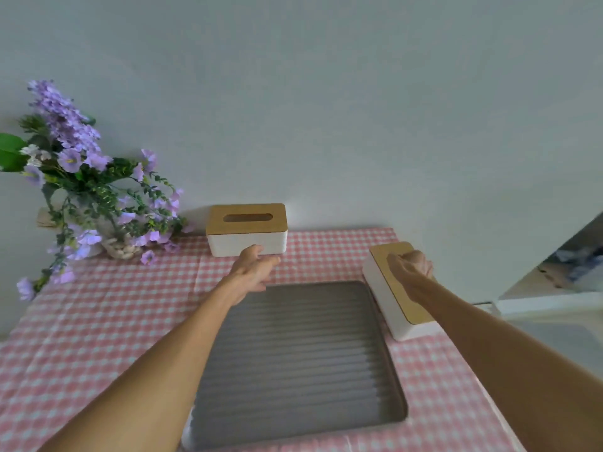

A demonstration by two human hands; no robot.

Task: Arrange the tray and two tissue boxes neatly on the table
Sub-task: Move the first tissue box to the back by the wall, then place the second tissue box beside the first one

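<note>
- Head view: both bare forearms reach forward over a table covered in pink-and-white check cloth.
- Left hand: fingers spread and slack, gripping nothing; fingertips just at the front face of the far tissue box, contact not clear.
- Right hand: curled over the wooden lid of the right tissue box, fingers wrapped down its far long side, grasping it.
- Far tissue box: white body, wooden lid with an oval slot, sits square at the back edge of the table against the wall, roughly mid-width. No tissue visible in the slot.
- Right tissue box: same type, at the right edge of the table, skewed so its long axis runs diagonally front-to-back. Looks tilted, lid facing toward the tray, though wide-angle distortion makes that uncertain. Slot hidden under the hand.
- Tray: grey, ribbed floor, rounded corners, lies flat in the middle of the table toward the front edge. Nothing in it. Left forearm crosses its left side; right tissue box sits just beside its back-right corner.
- Flower arrangement: purple blooms with greenery in a woven holder, back-left corner of the table, well apart from the tray, near the far tissue box.
</note>
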